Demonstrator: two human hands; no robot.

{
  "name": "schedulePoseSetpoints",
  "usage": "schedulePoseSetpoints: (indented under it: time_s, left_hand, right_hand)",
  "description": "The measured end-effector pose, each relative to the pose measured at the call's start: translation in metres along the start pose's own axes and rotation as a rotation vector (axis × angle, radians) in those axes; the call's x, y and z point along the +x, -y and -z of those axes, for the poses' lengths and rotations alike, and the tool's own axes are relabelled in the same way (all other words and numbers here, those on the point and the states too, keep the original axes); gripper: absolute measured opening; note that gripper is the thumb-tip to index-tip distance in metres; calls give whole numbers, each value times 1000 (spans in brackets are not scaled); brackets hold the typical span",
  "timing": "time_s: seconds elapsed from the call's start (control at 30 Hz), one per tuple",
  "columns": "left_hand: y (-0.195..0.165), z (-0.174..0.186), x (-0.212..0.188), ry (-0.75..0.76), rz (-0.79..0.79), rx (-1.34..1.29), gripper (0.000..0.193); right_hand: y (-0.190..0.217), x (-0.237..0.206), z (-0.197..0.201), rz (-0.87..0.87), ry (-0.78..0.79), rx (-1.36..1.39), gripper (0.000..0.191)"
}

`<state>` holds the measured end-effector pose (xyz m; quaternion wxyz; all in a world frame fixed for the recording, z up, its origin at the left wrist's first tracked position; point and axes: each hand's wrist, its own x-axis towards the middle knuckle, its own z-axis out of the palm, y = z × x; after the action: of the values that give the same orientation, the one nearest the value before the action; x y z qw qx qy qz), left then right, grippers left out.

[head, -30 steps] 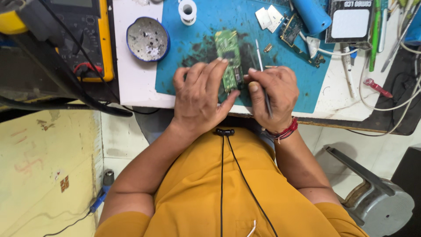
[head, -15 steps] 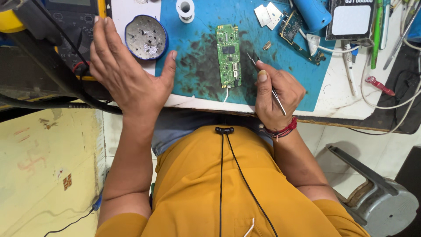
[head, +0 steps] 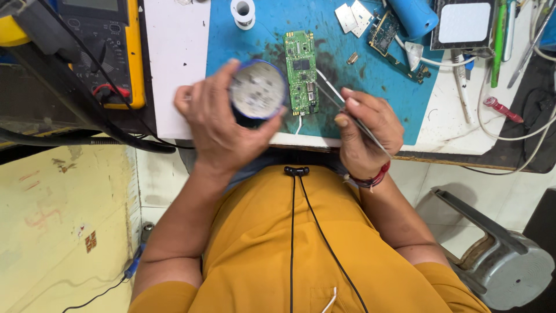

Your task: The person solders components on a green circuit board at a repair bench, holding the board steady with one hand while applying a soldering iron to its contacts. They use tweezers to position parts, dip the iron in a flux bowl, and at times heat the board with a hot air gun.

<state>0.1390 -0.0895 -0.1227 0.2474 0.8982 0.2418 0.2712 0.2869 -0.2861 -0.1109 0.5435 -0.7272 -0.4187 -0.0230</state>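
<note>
head view, looking straight down on a workbench and the person's lap.

left hand (head: 217, 124): fingers wrapped around a small round blue tin (head: 258, 90), lifted over the near edge of the blue mat (head: 353, 98); the tin's open face shows a pale grey, pitted filling. thumb on the tin's right rim, the other fingers behind and to its left.

right hand (head: 368, 133): fingers pinched on thin metal tweezers (head: 341, 107), which slant up and left; the tips lie at the right edge of the green circuit board (head: 301, 72), whether touching it cannot be told. a red band sits at the wrist.

green circuit board: long and narrow, flat on the blue mat, just right of the tin, a white wire trailing from its near end.

blue mat: stained dark around the board, laid on a white table (head: 174, 69).

other items: yellow multimeter (head: 107, 46) at far left with dark leads; white solder spool (head: 242, 11) at the mat's far edge; second smaller board (head: 383, 32) and two pale metal shields (head: 353, 16) to the right; blue cylinder (head: 412, 16) beyond them; grey stool (head: 504, 266) on the floor at lower right.
</note>
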Motion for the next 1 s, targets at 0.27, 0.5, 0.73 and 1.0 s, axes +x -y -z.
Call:
schedulePoseSetpoints:
  time_s: [0.27,0.5,0.73,1.0]
  left_hand:
    - [-15,-10,-2,-29,-61,-18,82]
    - [-14,-13,-5,-35,-72,-21,82]
    - [-11,-14,-8,-48,-92,-20,82]
    - [-11,-15,-10,-47,-101,-15,82]
  right_hand:
    - [4,1,-10,37,41,-17,20]
    - [5,0,-10,19,66,-56,21]
    - [4,-2,-12,-2,69,-60,20]
    - [1,-4,-11,34,64,-42,20]
